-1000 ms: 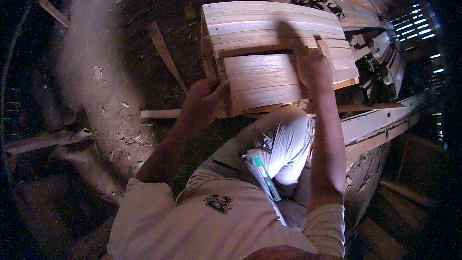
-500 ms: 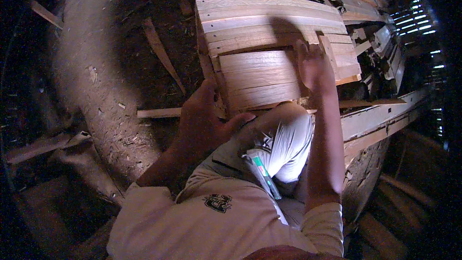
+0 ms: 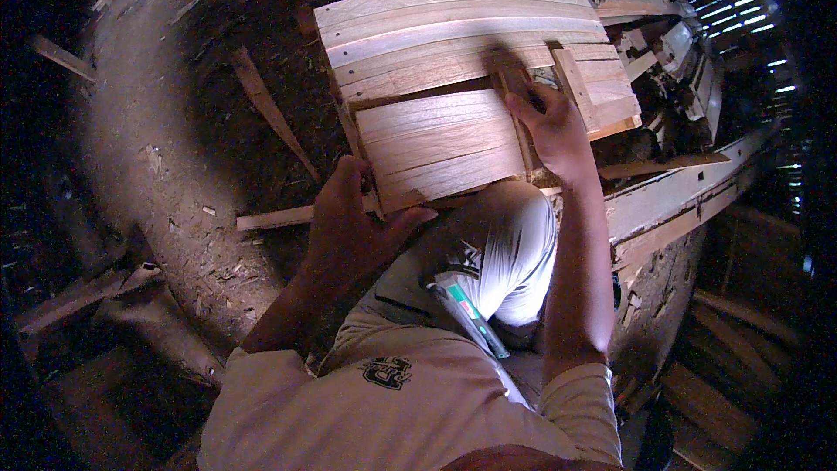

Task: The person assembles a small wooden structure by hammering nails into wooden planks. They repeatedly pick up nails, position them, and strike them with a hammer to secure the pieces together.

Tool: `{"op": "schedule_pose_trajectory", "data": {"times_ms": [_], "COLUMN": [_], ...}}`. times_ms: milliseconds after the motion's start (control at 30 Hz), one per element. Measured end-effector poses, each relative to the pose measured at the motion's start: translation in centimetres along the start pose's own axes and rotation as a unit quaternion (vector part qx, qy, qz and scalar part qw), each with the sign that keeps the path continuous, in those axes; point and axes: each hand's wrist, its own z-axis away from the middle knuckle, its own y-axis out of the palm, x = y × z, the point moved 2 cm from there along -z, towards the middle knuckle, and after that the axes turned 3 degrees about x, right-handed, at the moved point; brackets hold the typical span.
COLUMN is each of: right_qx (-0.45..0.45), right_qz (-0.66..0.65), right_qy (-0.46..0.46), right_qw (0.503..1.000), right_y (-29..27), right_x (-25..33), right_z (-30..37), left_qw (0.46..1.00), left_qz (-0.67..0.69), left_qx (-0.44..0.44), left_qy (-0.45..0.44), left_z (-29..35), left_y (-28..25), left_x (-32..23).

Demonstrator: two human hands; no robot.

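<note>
A large panel of pale wooden slats [image 3: 471,22] rests tilted in front of me, with dark nail heads along its left edge. A smaller slatted panel [image 3: 440,144] sits in the opening at its near side, beside my raised knee. My left hand [image 3: 344,214] is closed around the small panel's near left corner, the thumb along the near edge. At the small panel's right edge my right hand [image 3: 554,126] pinches a narrow dark wooden strip [image 3: 520,135]; its fingertips are partly in shadow. A short pale batten [image 3: 573,83] lies across the large panel right of that hand.
A tool with a green and grey handle [image 3: 471,310] lies on my lap. A long beam [image 3: 697,196] runs off to the right. Scrap wood [image 3: 671,52] is heaped at the far right. Loose sticks [image 3: 270,109] lie on the dirt floor [image 3: 157,174].
My right hand has turned and its fingers have come to the strip at the small panel's right edge. The panels appear farther left, partly because the view has shifted. My left hand keeps its hold.
</note>
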Motion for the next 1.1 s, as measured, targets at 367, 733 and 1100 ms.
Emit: {"op": "schedule_pose_trajectory", "data": {"times_ms": [367,733,1100], "right_qx": [-0.003,-0.014,0.005], "right_qz": [-0.106,-0.131,-0.290], "right_qy": [-0.035,0.032,-0.022], "right_qw": [0.994,0.991,0.957], "right_y": [0.8,0.9,1.0], "right_x": [0.4,0.4,0.1], "right_z": [-0.7,-1.5,0.3], "left_qw": [0.996,0.987,0.986], "left_qz": [0.090,0.145,0.158], "left_qx": [0.021,-0.006,0.045], "left_qy": [-0.013,0.070,-0.012], "left_z": [0.2,0.2,0.4], "left_y": [0.3,0.1,1.1], "left_x": [1.4,0.7,4.0]}}
